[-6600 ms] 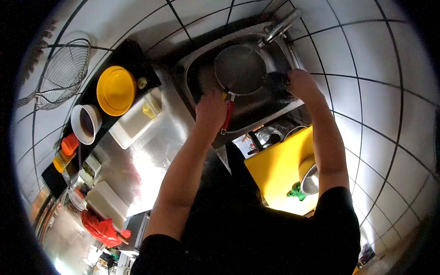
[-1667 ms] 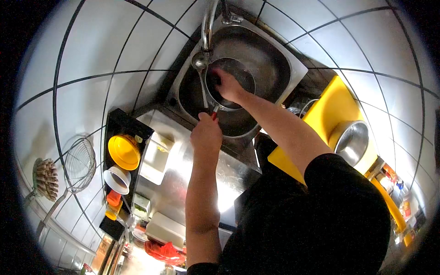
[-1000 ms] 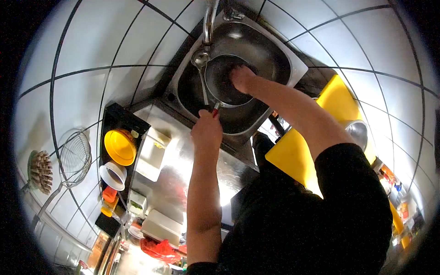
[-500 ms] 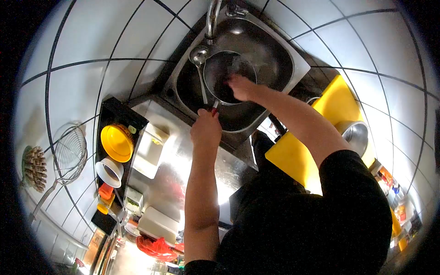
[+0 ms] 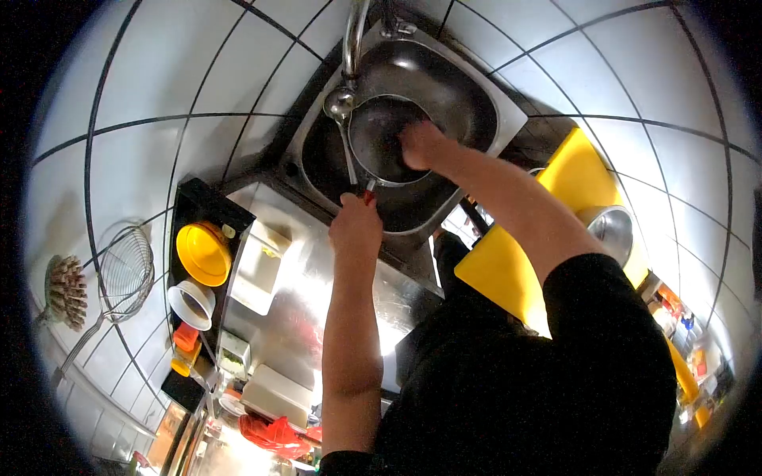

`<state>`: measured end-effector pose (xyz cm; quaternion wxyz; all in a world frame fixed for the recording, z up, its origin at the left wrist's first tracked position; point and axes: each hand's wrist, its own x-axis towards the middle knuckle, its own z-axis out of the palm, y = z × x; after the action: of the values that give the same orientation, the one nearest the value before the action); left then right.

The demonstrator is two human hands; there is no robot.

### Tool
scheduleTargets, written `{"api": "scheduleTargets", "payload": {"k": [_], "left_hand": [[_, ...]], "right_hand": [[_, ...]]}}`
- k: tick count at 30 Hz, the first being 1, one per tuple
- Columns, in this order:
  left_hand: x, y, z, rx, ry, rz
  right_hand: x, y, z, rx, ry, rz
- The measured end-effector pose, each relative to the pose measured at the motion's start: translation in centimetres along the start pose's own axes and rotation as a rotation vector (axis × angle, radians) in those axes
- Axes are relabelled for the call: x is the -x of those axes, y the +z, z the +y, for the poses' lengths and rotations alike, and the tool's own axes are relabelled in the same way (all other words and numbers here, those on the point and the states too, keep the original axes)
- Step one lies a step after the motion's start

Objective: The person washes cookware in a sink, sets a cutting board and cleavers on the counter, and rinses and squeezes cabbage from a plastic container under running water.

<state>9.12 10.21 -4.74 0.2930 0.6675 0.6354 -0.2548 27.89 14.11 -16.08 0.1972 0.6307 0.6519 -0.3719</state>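
Note:
A dark round frying pan (image 5: 375, 147) with a red handle (image 5: 369, 194) lies in the metal sink (image 5: 474, 103). My left hand (image 5: 355, 225) is closed around that handle at the sink's near edge. Inside the pan, toward its right side, my right hand (image 5: 425, 146) has its fingers curled against the inner surface; whatever they hold, if anything, is hidden. A steel ladle (image 5: 347, 151) lies along the pan's left rim, bowl upward below the tap (image 5: 352, 51). Its handle end reaches close to my left hand, and I cannot tell whether the fingers also touch it.
Right of the sink are a yellow cutting board (image 5: 508, 274) and a steel pot (image 5: 609, 230). At left, a yellow bowl (image 5: 202, 254) and white bowl (image 5: 191, 304) stand beside the steel counter (image 5: 313, 309). A wire strainer (image 5: 127, 270) and a brush (image 5: 66, 293) hang on the tiled wall.
My right hand has shifted slightly within the pan, still with curled fingers. My left hand keeps its grip on the handle. The whole view has moved a little.

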Motion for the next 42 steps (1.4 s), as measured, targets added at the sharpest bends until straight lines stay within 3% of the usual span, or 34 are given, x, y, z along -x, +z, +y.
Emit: {"api": "scheduleTargets", "payload": {"k": [1,4,7,10,11,13,14,16,17,19,21,23,27,30,33,35,38,39,42], "left_hand": [[-0.1,0.4,-0.3,-0.015,0.021,0.008],[0.0,1.1,-0.7,0.042,0.027,0.035],[0.8,1.5,-0.4,0.087,0.056,0.087],[-0.9,3.4,-2.7,-0.173,0.602,0.047],[-0.8,3.6,-3.1,0.354,0.419,-0.196],[0.0,2.6,-2.6,1.379,-0.033,-0.668],[0.0,3.1,-2.6,1.519,-0.067,-0.647],[0.5,4.8,-2.4,1.808,-0.136,-0.603],[1.3,5.5,-1.6,1.677,-0.158,-0.382],[2.7,5.4,-1.2,1.390,-0.146,-0.296],[3.5,5.6,-1.6,1.132,-0.095,-0.215],[3.9,5.7,-2.2,0.899,0.003,-0.139],[3.0,8.3,-3.9,0.996,0.040,-0.034],[3.4,7.4,-4.3,1.044,0.055,0.037],[3.3,7.0,-4.9,1.066,0.087,0.066],[2.6,7.4,-5.2,1.093,0.114,0.074],[1.3,7.9,-5.5,1.190,0.105,0.027],[1.2,7.7,-5.3,1.188,0.095,0.027],[0.6,7.0,-4.2,1.222,0.094,0.029]], "right_hand": [[1.8,-1.0,-0.8,-0.120,0.074,-0.132],[-0.5,1.5,-2.1,-0.084,-0.247,-0.219],[-2.2,0.1,-3.1,-1.259,0.114,-0.227],[-0.8,-2.6,-4.1,-2.108,0.230,-0.268],[-1.0,-2.3,-3.9,-2.205,0.110,-0.274],[0.9,-3.2,-3.9,-2.253,0.143,-0.082],[1.9,-3.8,-3.7,-2.269,0.161,0.018],[2.7,-4.6,-2.2,-1.874,0.147,0.411],[3.1,-5.0,-1.3,-1.658,0.138,0.578],[4.8,-7.1,0.7,-1.120,0.227,0.882],[3.8,-8.1,3.1,-0.831,0.226,1.269],[4.4,-11.3,4.8,-0.683,0.113,1.239],[1.1,-12.7,7.4,-0.223,-0.091,0.907],[2.0,-11.9,6.6,-0.249,-0.061,0.806],[5.1,-9.4,4.4,-0.892,0.004,0.972],[2.0,-4.0,4.4,-1.151,0.274,0.967],[0.3,1.7,1.4,-1.952,0.660,0.623],[-0.5,4.0,0.5,-2.152,0.645,0.473],[-4.1,10.1,-2.6,-2.557,0.302,0.038]]}}
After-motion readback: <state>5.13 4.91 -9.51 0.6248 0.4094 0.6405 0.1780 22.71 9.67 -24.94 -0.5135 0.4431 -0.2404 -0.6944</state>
